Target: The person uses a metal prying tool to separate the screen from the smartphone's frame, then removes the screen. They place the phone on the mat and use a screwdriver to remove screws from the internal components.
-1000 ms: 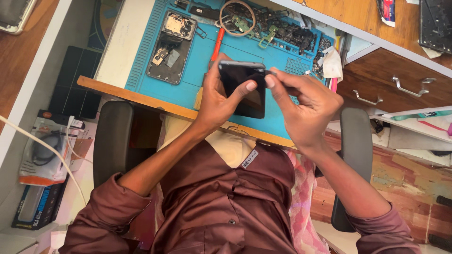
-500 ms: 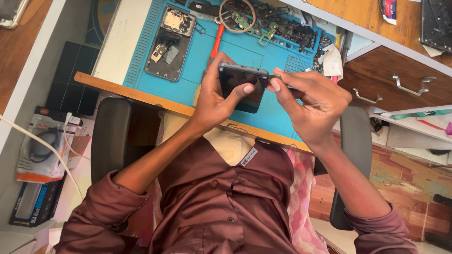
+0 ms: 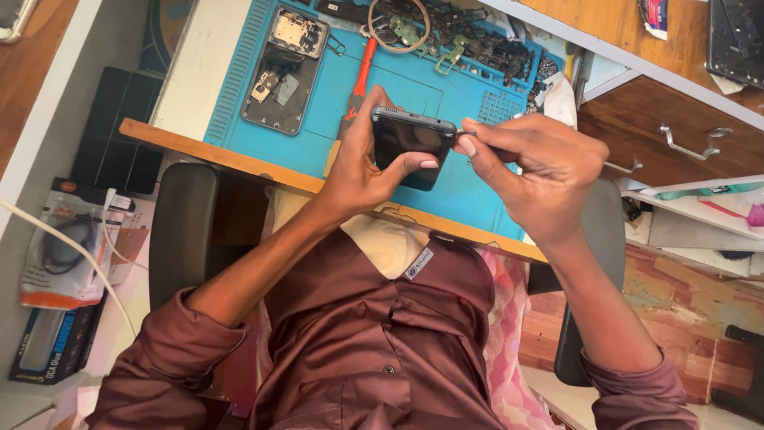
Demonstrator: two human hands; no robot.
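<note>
Two bare hands are in view, the left hand (image 3: 362, 163) and the right hand (image 3: 541, 171), and between them sits one dark, glossy assembled smartphone (image 3: 410, 146). On the one blue silicone repair mat (image 3: 446, 87) lie one opened phone body with its circuit boards exposed (image 3: 284, 70), one red-handled screwdriver (image 3: 362, 73) and one loose brown ring-shaped band (image 3: 400, 25). One brown wooden drawer front (image 3: 676, 127) carries two metal handles, and two black chair armrests (image 3: 181, 231) flank the seated person.

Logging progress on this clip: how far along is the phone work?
Done: a second phone lies opened on the blue mat. In hand: left hand holds a dark phone; right hand presses a thin tool at its edge. Left: this phone looks unopened.
</note>
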